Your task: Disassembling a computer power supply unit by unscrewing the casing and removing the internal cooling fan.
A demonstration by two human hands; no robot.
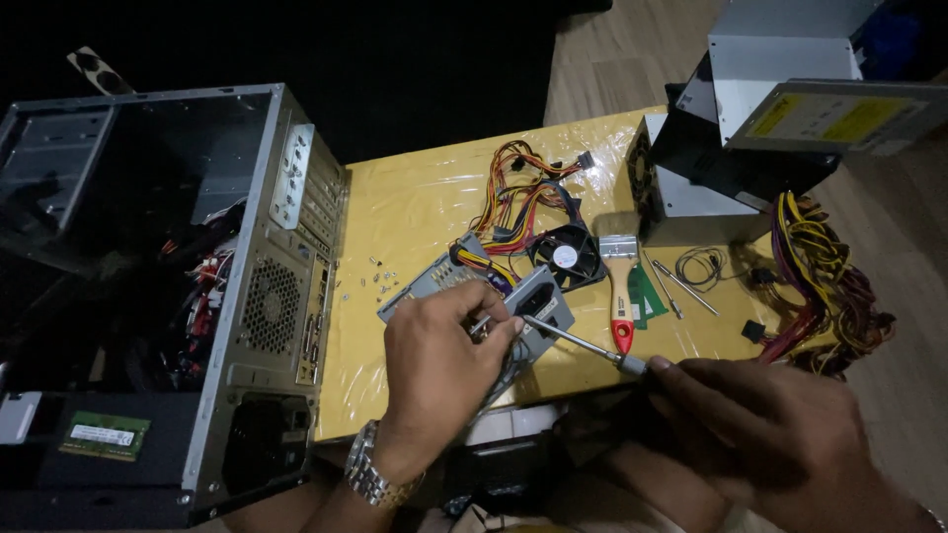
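My left hand (pixel 439 360) grips the near corner of a grey power supply unit (pixel 538 296) that lies on the yellow plastic-covered table (pixel 415 207). In my right hand (pixel 780 429) is a screwdriver (pixel 583 342), its tip pressed against the unit's side right by my left fingers. A bundle of orange, yellow and red cables (pixel 518 192) runs out of the unit toward the back of the table. A metal watch (pixel 375 474) is on my left wrist.
An open computer case (pixel 197 286) lies at the left, with a green memory stick (pixel 104 434) on it. A black fan (pixel 565 257), a red-handled brush (pixel 620 286), loose screws (pixel 380 276), thin tools (pixel 681 281), another power supply (pixel 681 188), stacked drives (pixel 829 109) and a cable heap (pixel 820 286) crowd the right.
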